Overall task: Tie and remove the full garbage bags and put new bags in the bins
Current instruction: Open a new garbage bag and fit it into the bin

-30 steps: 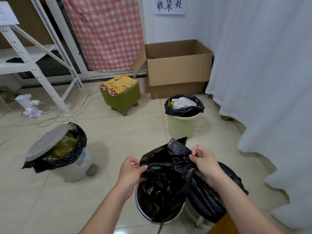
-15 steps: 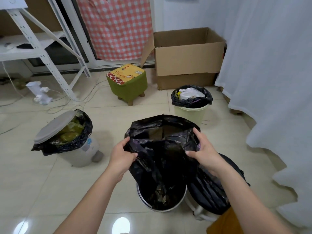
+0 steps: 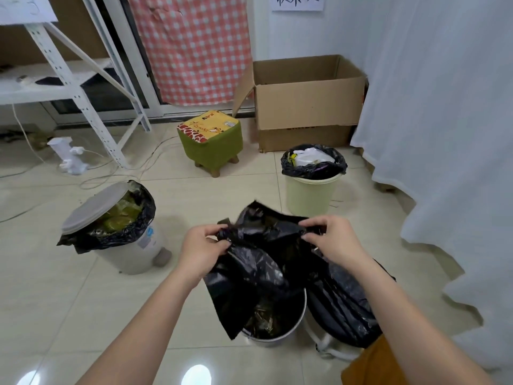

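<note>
Left hand point(image 3: 200, 247) and right hand point(image 3: 331, 240) each pinch the bunched rim of the black garbage bag point(image 3: 258, 262) (fingers curled tight) above the white bin point(image 3: 277, 336).

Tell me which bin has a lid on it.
The grey bin at left: a tilted lid rests on it. The pale green bin has none.

Both hands, the left hand point(image 3: 200, 248) and the right hand point(image 3: 329, 238), pinch the gathered top of a black bag point(image 3: 258, 262) above a round bin point(image 3: 280, 333), with a pale green bin point(image 3: 311, 194) beyond it.
</note>
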Available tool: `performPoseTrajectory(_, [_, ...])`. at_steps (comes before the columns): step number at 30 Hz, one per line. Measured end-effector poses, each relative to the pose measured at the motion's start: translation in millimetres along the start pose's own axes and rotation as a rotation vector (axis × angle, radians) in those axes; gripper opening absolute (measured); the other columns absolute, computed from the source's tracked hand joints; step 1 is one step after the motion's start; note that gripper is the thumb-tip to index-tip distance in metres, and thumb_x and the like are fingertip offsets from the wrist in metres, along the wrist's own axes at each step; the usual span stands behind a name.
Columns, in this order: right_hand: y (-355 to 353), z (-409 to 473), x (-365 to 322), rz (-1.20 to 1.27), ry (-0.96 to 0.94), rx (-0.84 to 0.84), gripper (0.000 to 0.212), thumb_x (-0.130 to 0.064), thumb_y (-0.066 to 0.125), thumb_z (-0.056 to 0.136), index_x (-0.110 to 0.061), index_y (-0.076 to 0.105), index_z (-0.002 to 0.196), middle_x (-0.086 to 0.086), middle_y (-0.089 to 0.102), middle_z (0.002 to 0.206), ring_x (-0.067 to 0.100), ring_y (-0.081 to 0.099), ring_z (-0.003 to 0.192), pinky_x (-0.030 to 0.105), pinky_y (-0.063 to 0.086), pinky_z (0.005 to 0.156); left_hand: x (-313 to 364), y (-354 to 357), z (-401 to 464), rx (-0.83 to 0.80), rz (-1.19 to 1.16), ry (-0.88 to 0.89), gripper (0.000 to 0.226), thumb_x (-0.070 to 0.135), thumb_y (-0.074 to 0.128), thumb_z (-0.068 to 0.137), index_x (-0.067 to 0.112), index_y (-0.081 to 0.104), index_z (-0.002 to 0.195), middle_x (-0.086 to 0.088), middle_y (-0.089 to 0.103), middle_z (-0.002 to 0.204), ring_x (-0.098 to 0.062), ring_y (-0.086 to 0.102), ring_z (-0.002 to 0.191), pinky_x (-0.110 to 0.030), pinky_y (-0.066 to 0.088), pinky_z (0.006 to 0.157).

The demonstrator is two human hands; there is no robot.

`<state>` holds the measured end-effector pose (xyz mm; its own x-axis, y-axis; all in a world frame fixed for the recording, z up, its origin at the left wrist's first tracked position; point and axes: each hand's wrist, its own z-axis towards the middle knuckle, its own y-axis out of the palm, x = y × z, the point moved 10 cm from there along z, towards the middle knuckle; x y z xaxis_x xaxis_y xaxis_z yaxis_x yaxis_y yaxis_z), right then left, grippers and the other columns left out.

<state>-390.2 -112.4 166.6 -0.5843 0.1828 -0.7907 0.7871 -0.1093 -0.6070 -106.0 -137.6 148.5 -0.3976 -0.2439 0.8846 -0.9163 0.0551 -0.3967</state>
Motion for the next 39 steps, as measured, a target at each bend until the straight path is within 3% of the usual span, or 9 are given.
performPoseTrajectory(4, [-3, 1, -1, -0.007, -0.008, 0.060, 0.018, -0.009, 0.074, 0.083, -0.019, 0.077, 0.097, -0.018, 0.057, 0.066, -0.001, 0.048, 0.054, 0.006, 0.034, 0.051, -14, 23, -5, -0.191, 0.025, -0.049, 0.018, -0.001, 0.062, 0.090, 0.012, 0.072, 0.082, -0.004, 0.063, 0.069, -0.011, 0.056, 0.054, -0.023, 0.054, 0.060])
performPoseTrajectory(8, [-22, -5, 5, 0.024, -0.029, 0.216, 0.013, -0.012, 0.071, 0.087, -0.022, 0.076, 0.093, -0.013, 0.062, 0.075, -0.003, 0.051, 0.059, 0.006, 0.037, 0.052, -7, -17, -2, 0.198, -0.010, 0.126, 0.021, 0.010, 0.058, 0.094, 0.011, 0.071, 0.077, -0.006, 0.062, 0.070, -0.015, 0.052, 0.065, -0.029, 0.039, 0.062])
performPoseTrajectory(12, [0, -6, 23, -0.094, 0.081, 0.015, 0.005, -0.014, 0.073, 0.085, -0.014, 0.077, 0.086, -0.009, 0.061, 0.066, 0.005, 0.052, 0.061, 0.017, 0.038, 0.056, -66, 60, -35, -0.432, 0.231, -0.213, 0.026, 0.016, 0.054, 0.097, 0.012, 0.066, 0.074, -0.009, 0.061, 0.079, -0.019, 0.056, 0.073, -0.026, 0.039, 0.059])
performPoseTrajectory(16, [6, -13, 21, -0.105, 0.018, 0.014, 0.007, -0.013, 0.072, 0.085, -0.013, 0.077, 0.089, -0.005, 0.065, 0.075, 0.004, 0.053, 0.065, 0.009, 0.037, 0.057, -75, 57, -32, -0.247, -0.127, -0.292, 0.024, 0.016, 0.046, 0.101, 0.009, 0.069, 0.103, -0.002, 0.070, 0.093, -0.013, 0.069, 0.081, -0.029, 0.054, 0.073])
performPoseTrajectory(23, [-7, -23, 13, 0.057, -0.103, 0.253, 0.015, -0.009, 0.066, 0.089, -0.017, 0.077, 0.094, -0.016, 0.067, 0.087, -0.012, 0.056, 0.078, 0.000, 0.038, 0.068, -78, 33, -20, 0.049, -0.338, -0.135, 0.028, 0.004, 0.044, 0.100, 0.011, 0.071, 0.094, 0.003, 0.070, 0.074, -0.005, 0.064, 0.063, -0.018, 0.054, 0.061])
performPoseTrajectory(27, [20, -22, 30, 0.024, -0.054, 0.090, 0.014, -0.008, 0.067, 0.088, -0.016, 0.077, 0.095, -0.007, 0.072, 0.093, 0.001, 0.062, 0.086, 0.013, 0.041, 0.083, -120, 49, -24, -0.125, -0.114, -0.311, 0.028, 0.011, 0.046, 0.100, 0.015, 0.071, 0.089, 0.002, 0.066, 0.073, -0.014, 0.060, 0.067, -0.027, 0.046, 0.064])
performPoseTrajectory(29, [27, -23, 35, 0.015, -0.063, 0.082, 0.015, -0.007, 0.067, 0.088, -0.017, 0.077, 0.094, -0.006, 0.073, 0.092, -0.008, 0.060, 0.077, 0.005, 0.040, 0.072, -143, 62, -31, -0.203, -0.135, -0.422, 0.026, 0.014, 0.045, 0.102, 0.017, 0.069, 0.092, -0.001, 0.069, 0.087, -0.016, 0.065, 0.078, -0.030, 0.050, 0.071])
performPoseTrajectory(34, [34, -20, 48, 0.023, -0.051, 0.108, 0.016, -0.008, 0.067, 0.088, -0.018, 0.076, 0.096, -0.009, 0.071, 0.089, -0.006, 0.057, 0.069, 0.003, 0.037, 0.063, -150, 80, -18, -0.128, -0.418, -0.401, 0.026, 0.010, 0.043, 0.102, 0.015, 0.068, 0.104, -0.002, 0.072, 0.098, -0.017, 0.067, 0.094, -0.039, 0.054, 0.082])
performPoseTrajectory(39, [50, -20, 68, 0.041, -0.008, 0.086, 0.017, -0.006, 0.068, 0.087, -0.018, 0.076, 0.095, -0.010, 0.069, 0.087, 0.003, 0.058, 0.070, 0.006, 0.039, 0.064, -162, 91, -6, -0.113, -0.255, -0.342, 0.030, 0.007, 0.043, 0.101, 0.013, 0.071, 0.091, -0.010, 0.059, 0.081, -0.022, 0.055, 0.078, -0.036, 0.049, 0.074])
